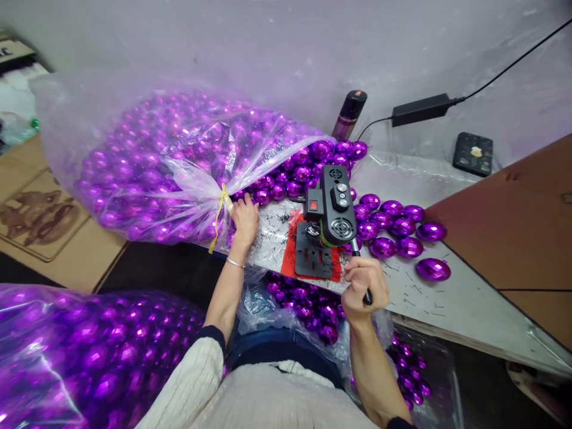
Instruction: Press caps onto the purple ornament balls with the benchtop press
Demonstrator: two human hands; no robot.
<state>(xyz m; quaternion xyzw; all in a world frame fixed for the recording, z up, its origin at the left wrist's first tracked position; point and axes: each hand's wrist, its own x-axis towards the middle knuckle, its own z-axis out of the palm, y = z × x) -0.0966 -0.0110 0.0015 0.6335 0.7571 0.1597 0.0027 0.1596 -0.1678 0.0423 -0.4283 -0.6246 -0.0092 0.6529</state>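
Observation:
My right hand (365, 287) is wrapped around the black lever handle (367, 297) of a small black machine (338, 205). This machine has a red switch, round vents and a slotted black base plate (308, 253) lying on a red sheet (289, 256). My left hand (245, 219) reaches to the edge of the shiny purple faceted baubles (277, 190), beside the yellow tie (218, 220) of a large clear plastic bag (179, 173). Its fingers are bent in against the baubles, and whatever they hold is hidden. More loose oval baubles (403, 226) lie right of the machine.
A dark spray can (349, 113) stands behind the machine. Farther right are a black power adapter (421, 109) with its cable and a black phone-like case (472, 154). A cardboard box (513, 220) borders the right side. Another bauble-filled bag (89, 357) sits at lower left.

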